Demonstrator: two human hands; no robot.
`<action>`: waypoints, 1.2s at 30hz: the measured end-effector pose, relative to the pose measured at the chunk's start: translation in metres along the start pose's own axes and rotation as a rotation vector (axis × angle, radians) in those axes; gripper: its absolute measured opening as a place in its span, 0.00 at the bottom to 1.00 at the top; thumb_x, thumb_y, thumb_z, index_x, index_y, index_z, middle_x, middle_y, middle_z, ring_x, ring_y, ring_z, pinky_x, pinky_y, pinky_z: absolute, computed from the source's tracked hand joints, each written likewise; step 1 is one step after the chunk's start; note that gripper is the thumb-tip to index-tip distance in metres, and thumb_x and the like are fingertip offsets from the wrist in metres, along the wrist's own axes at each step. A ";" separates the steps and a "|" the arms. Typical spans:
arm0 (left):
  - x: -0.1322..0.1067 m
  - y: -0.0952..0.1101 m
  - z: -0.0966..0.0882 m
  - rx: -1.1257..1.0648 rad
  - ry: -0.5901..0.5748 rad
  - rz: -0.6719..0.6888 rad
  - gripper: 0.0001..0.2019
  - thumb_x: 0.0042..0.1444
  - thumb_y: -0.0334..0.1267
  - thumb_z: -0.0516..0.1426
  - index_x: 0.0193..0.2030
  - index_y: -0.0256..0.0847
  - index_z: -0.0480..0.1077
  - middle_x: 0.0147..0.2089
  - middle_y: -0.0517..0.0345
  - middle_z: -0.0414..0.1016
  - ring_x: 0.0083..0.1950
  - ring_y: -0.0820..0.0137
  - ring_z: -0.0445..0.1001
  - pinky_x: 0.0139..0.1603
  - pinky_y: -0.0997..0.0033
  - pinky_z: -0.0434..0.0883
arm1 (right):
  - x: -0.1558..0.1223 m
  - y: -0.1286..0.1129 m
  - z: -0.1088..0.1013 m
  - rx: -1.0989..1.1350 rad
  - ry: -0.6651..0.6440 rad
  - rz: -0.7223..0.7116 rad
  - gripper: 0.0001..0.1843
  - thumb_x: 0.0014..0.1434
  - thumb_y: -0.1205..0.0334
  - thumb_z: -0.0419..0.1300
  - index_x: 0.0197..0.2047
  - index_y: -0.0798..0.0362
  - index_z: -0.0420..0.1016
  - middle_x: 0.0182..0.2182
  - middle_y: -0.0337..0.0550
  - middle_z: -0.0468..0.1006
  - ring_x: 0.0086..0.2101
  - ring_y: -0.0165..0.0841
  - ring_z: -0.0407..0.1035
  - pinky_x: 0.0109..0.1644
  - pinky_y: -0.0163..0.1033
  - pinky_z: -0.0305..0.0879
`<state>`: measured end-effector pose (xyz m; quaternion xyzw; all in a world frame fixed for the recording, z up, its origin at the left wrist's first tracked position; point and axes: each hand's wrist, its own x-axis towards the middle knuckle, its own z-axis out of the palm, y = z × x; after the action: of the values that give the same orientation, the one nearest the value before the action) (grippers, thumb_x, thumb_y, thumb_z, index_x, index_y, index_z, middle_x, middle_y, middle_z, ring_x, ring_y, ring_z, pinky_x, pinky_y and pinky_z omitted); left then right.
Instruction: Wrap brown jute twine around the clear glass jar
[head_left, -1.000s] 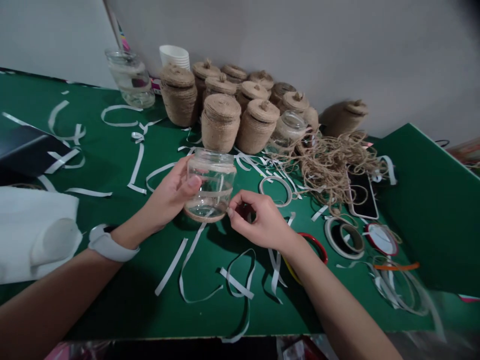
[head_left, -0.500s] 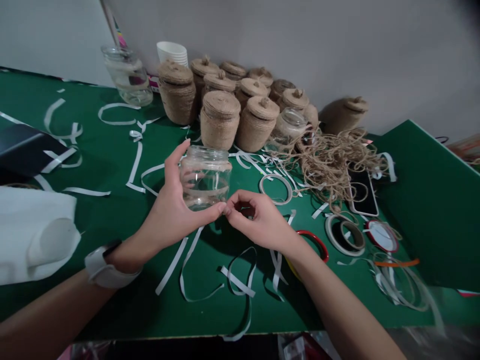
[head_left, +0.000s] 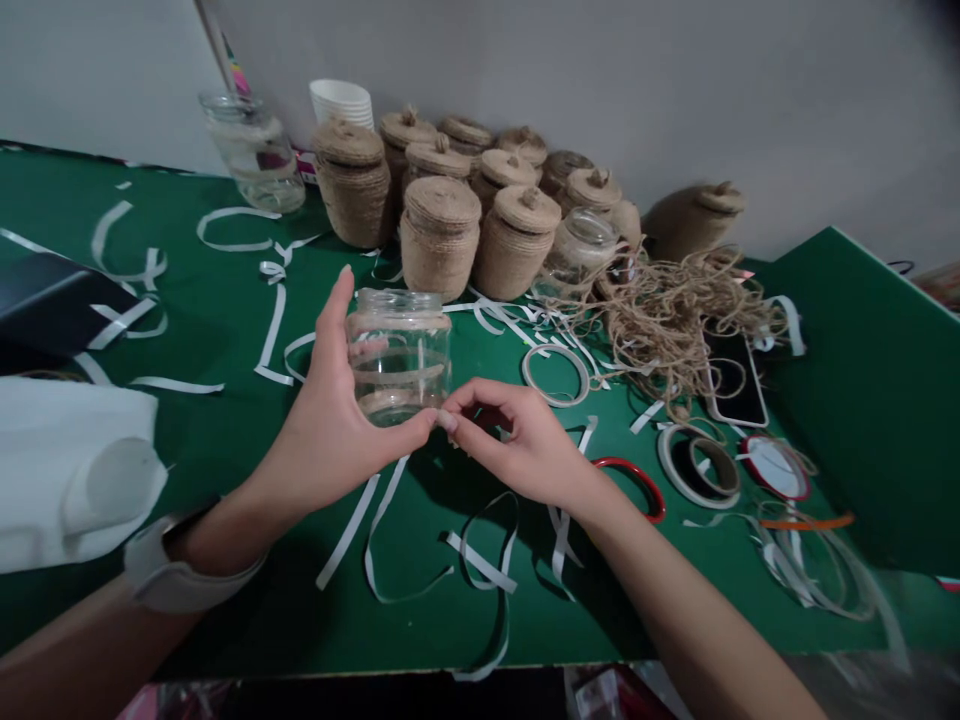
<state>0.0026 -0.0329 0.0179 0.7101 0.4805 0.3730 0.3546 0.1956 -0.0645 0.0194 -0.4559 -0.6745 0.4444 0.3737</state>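
My left hand (head_left: 326, 420) is wrapped around the side and base of a clear glass jar (head_left: 400, 352), thumb along the lower edge. Narrow bands of tape circle the jar near its neck, middle and base; it has no lid on. At the jar's lower right corner, my right hand (head_left: 517, 435) pinches thumb and forefinger together, close to the tip of my left thumb. What lies in that pinch is too small to make out. White tape strips (head_left: 480, 562) lie scattered on the green table (head_left: 600, 620) below both hands.
Several twine-wrapped jars (head_left: 440, 240) stand behind, beside an unwrapped glass jar (head_left: 581, 250). Right of them are a heap of loose twine (head_left: 667, 310), a phone (head_left: 735, 375), tape rolls (head_left: 697, 465) and red-handled scissors (head_left: 637, 480). Another glass jar (head_left: 259, 150) stands back left.
The glass jar and my left hand have shifted slightly left. My right hand stays pinched at the jar's lower corner.
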 end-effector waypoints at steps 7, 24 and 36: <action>0.000 -0.004 -0.003 -0.040 -0.065 0.012 0.61 0.44 0.44 0.69 0.74 0.59 0.29 0.73 0.48 0.50 0.68 0.45 0.62 0.52 0.48 0.78 | -0.003 -0.005 0.005 -0.136 0.015 -0.063 0.07 0.62 0.63 0.56 0.34 0.54 0.74 0.29 0.38 0.76 0.30 0.26 0.68 0.34 0.31 0.62; -0.004 -0.001 0.000 0.191 0.035 0.221 0.51 0.46 0.39 0.63 0.74 0.53 0.39 0.74 0.47 0.43 0.67 0.49 0.63 0.60 0.46 0.74 | -0.001 -0.001 0.018 -0.017 0.092 -0.036 0.01 0.54 0.67 0.59 0.30 0.54 0.72 0.26 0.35 0.73 0.27 0.24 0.66 0.33 0.30 0.63; -0.002 -0.006 -0.008 0.003 -0.015 0.100 0.50 0.47 0.38 0.63 0.73 0.61 0.40 0.73 0.51 0.42 0.67 0.47 0.65 0.52 0.51 0.79 | 0.000 0.000 0.017 0.068 0.086 0.010 0.02 0.55 0.65 0.59 0.31 0.53 0.71 0.27 0.35 0.73 0.27 0.24 0.66 0.32 0.30 0.64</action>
<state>-0.0072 -0.0322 0.0157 0.7366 0.4423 0.3840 0.3382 0.1800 -0.0688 0.0140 -0.4651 -0.6400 0.4489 0.4155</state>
